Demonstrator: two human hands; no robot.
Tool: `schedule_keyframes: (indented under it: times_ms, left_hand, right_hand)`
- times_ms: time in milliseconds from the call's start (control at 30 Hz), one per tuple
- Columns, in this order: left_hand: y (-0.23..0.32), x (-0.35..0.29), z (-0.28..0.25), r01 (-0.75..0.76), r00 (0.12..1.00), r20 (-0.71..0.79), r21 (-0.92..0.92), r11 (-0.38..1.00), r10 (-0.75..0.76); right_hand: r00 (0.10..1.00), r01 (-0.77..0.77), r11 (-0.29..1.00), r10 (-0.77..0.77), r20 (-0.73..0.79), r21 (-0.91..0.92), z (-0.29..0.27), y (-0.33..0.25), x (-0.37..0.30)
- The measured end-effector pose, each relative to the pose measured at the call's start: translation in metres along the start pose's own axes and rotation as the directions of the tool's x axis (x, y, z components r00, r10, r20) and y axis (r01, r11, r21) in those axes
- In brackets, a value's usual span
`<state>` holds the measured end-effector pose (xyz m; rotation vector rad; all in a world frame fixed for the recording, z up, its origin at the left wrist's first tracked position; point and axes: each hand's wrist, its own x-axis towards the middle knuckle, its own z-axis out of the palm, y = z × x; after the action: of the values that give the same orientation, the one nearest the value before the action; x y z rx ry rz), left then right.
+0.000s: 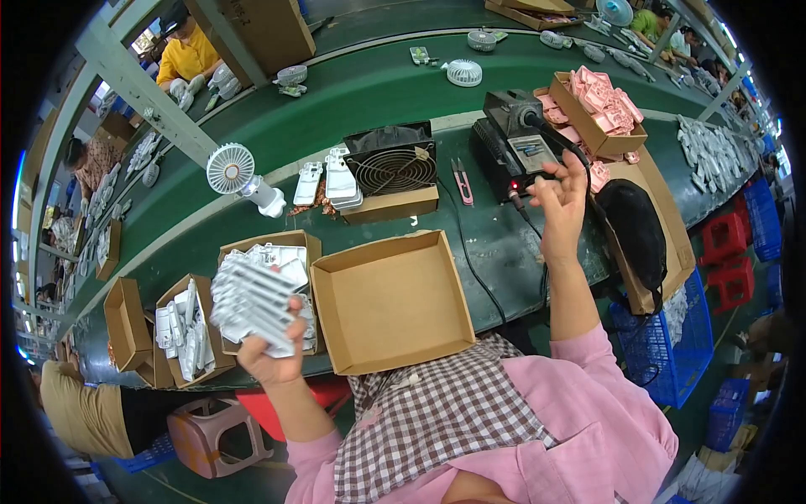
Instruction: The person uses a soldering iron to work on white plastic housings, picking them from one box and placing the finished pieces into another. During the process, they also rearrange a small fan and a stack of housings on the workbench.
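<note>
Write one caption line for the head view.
Left hand holds white plastic parts; right hand grips a black tool cable.

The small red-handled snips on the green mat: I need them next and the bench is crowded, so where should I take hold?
Grip the red handles, coming from the near side. The snips lie flat, blades pointing away, with bare mat before them and the fan box left.

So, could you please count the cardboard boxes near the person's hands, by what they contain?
Empty cardboard box: 1
Boxes with white plastic parts: 2
Box with pink parts: 1
Total: 4

The left hand holds a stack of white parts; the right hand holds a black cable.
</note>
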<state>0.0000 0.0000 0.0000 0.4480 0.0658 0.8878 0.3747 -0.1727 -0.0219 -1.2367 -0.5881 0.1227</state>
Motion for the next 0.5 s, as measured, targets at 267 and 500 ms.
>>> schedule_keyframes:
  times_ms: [267, 500]
  left_hand:
    - [-0.047, 0.027, 0.007, 0.186, 0.978, -0.186, 0.562, 0.806, -0.096]
    - [-0.073, 0.036, 0.005, 0.114, 0.987, -0.158, 0.680, 0.724, -0.006]
  right_hand:
    - [0.963, 0.197, 0.910, -0.250, -0.102, -0.365, 0.017, 0.014, 0.075]
    - [0.967, 0.148, 0.896, -0.220, -0.131, -0.418, 0.013, 0.024, 0.094]
